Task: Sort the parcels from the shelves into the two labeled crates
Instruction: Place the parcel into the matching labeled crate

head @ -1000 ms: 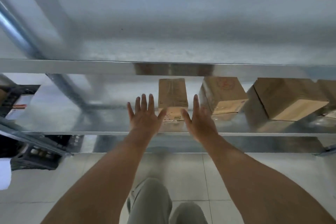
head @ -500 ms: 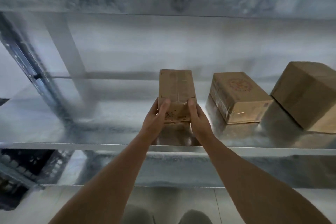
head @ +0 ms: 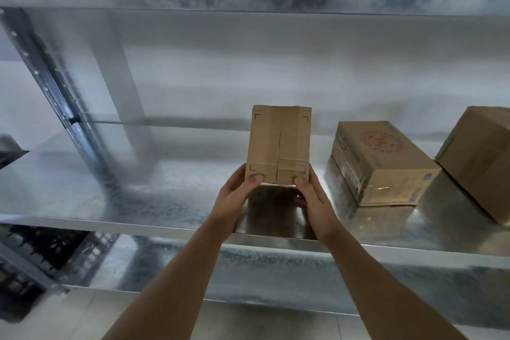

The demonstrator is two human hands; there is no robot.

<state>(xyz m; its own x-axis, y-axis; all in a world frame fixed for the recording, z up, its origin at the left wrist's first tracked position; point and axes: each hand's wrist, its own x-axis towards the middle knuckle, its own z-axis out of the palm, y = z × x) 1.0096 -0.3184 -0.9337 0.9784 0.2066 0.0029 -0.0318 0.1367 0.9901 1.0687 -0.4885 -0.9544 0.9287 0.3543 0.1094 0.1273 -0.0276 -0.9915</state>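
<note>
On the middle metal shelf, a small brown parcel is gripped at its near end by both hands. Left hand: thumb pressed on the top face near the near-left corner, fingers out of view beneath the box. Right hand: same hold at the near-right corner, with fingers partly showing below the edge. The near end looks raised, but I cannot tell if the far end touches the shelf.

Step in hand, as I judge it: pick-up of one parcel.

Two more parcels wait to the right: a printed box nearby and a larger carton at the frame edge.

Next move calls for drawing the parcel straight back over the shelf lip, then reading it to choose a crate. A dark crate sits low left; its label is unreadable.
</note>
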